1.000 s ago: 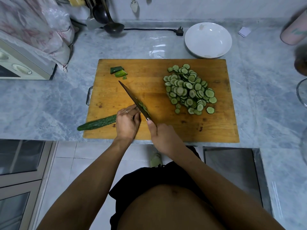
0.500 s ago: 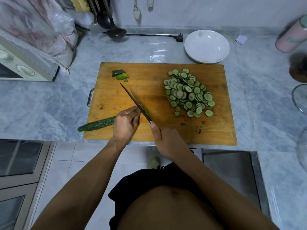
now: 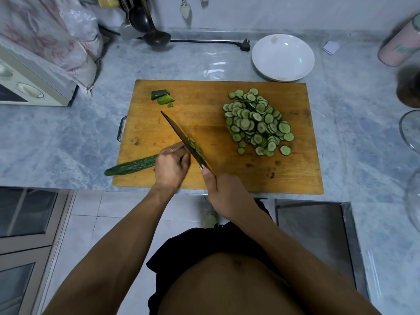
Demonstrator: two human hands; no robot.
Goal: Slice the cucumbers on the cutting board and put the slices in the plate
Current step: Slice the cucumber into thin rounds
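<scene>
A long dark cucumber (image 3: pixel 131 165) lies across the left front edge of the wooden cutting board (image 3: pixel 204 110), its tip hanging over the counter. My left hand (image 3: pixel 171 164) holds it down with curled fingers at the cut end. My right hand (image 3: pixel 223 192) grips the handle of a knife (image 3: pixel 181 138), whose blade runs diagonally against my left knuckles with a few fresh slices stuck to it. A heap of slices (image 3: pixel 256 122) sits on the board's right half. Cut-off end pieces (image 3: pixel 161 97) lie at the back left. The white plate (image 3: pixel 283 56) stands behind the board.
A cream appliance (image 3: pixel 29 83) under a cloth stands at the left. A black ladle (image 3: pixel 154 37) and a power cord with plug (image 3: pixel 244 44) lie by the back wall. A pink cup (image 3: pixel 400 46) and a glass bowl rim (image 3: pixel 409 130) are at the right.
The knife and both hands have kept their place on the cucumber, with a few more slices gathered beside the blade. The camera view has shifted slightly downward.
</scene>
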